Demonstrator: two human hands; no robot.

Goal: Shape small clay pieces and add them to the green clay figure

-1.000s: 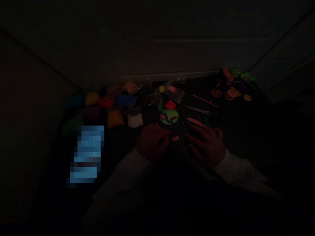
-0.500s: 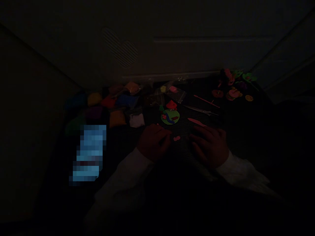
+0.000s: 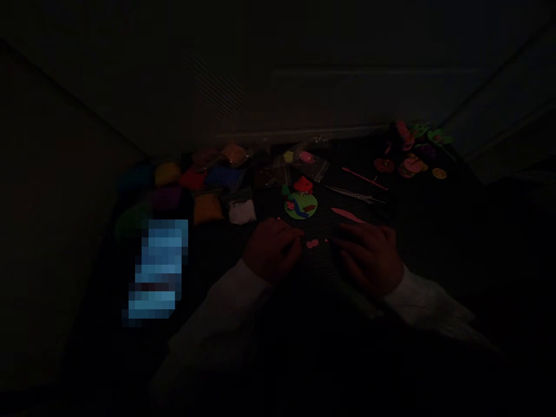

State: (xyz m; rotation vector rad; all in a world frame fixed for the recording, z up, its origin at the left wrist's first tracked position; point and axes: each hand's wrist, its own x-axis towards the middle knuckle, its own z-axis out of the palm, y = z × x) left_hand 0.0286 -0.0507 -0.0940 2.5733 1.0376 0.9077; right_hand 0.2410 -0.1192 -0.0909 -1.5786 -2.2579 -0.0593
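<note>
In dim light, my left hand point(image 3: 271, 250) rests on the dark table with its fingers curled closed; whatever is inside, if anything, is hidden. Two flattened pink clay pieces point(image 3: 312, 244) lie side by side just right of it. A tiny pink clay bit point(image 3: 326, 240) sits between them and my right hand point(image 3: 371, 255), whose fingers are apart and hold nothing I can see. Above the hands is a round green clay base point(image 3: 309, 215) with a red-roofed clay house point(image 3: 303, 185) and a blue strip. Beyond my right fingertips lies a pink clay knife point(image 3: 347, 215).
Scissors point(image 3: 358, 197) and a thin pink tool point(image 3: 365, 178) lie behind my right hand. Bags of coloured clay point(image 3: 207, 208) spread across the back left, above a blurred bright screen point(image 3: 160, 269). Clay figures point(image 3: 412, 166) stand at the back right, before a wall point(image 3: 347, 98).
The tiny pink bit now shows beside my right fingertips, where it was not visible before. My right hand has shifted very slightly; my left hand is almost still.
</note>
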